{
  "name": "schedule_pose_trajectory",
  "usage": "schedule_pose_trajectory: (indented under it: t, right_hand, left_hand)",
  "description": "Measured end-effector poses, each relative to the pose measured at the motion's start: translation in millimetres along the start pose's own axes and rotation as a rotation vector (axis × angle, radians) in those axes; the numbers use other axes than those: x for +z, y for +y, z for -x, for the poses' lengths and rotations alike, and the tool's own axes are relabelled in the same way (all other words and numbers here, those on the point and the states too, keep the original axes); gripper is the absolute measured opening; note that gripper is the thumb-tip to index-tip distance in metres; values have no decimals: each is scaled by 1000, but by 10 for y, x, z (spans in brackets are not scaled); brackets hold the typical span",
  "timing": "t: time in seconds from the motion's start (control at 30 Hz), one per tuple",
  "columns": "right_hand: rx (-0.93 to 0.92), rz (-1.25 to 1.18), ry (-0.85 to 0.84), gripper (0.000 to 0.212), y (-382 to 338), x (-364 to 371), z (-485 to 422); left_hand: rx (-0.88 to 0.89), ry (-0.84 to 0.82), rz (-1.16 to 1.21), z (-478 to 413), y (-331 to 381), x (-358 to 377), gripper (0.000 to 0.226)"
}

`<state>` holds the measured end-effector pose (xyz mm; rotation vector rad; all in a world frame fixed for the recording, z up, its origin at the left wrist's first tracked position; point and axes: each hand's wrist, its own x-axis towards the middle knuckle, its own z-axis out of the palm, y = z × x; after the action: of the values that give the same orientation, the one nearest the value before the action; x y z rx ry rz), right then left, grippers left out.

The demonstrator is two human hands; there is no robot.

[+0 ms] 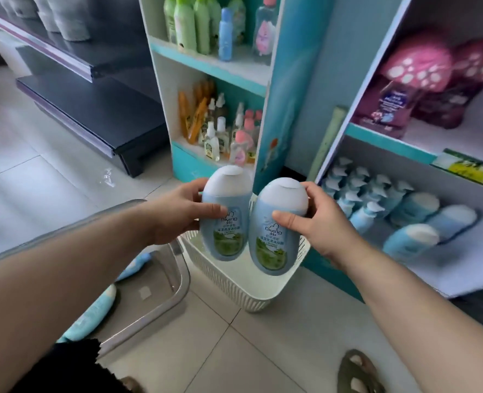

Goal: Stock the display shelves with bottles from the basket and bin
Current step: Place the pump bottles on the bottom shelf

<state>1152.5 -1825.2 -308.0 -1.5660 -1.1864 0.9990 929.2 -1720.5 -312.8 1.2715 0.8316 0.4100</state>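
While white ribbed plastic basket (263,292) sits below fingers (214,209) | L hand (182,212) curls round pale-blue oval white-cap btl (225,242) | R hand (318,222) curls round twin btl (273,251) beside.

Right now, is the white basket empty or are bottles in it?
Seems empty: the basket floor that shows is bare, though the two held bottles hide part of it.

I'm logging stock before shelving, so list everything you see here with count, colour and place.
held bottles: two, blue with white caps, above the basket
basket: one, white, on the floor
bin: one, clear, floor at left, blue bottles inside
shelf bottles: many, blue and white, low right shelf
green bottles: several, green, top middle shelf
plush toys: two, pink, upper right shelf
left hand: one, grips the left held bottle
right hand: one, grips the right held bottle
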Motion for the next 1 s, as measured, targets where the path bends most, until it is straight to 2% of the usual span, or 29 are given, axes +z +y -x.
schedule_pose_trajectory:
  t: [0.17, 0.33, 0.57, 0.73, 0.87, 1.0]
  right_hand:
    - [39, 152, 123, 49, 144, -785, 264]
    - [143, 303, 223, 59, 478, -1561, 526]
    - [317, 487, 399, 53, 1041, -2474, 779]
    - [494, 683, 498, 52, 1342, -2946, 642]
    - [540, 866, 460, 49, 1533, -3089, 410]
    - [591, 952, 451, 55, 1727, -3205, 125]
  left_hand:
    - [-11, -68, -8, -282, 99, 752, 61]
    - [-19, -93, -31, -642, 44, 1488, 75]
    - [18, -128, -160, -1153, -106, 2367, 54]
    - [21, -196, -214, -1502, -217, 2622, 59]
    - [28, -215, -279, -1756, -324, 2695, 62]
    - [33, -228, -273, -1987, -418, 2781, 63]
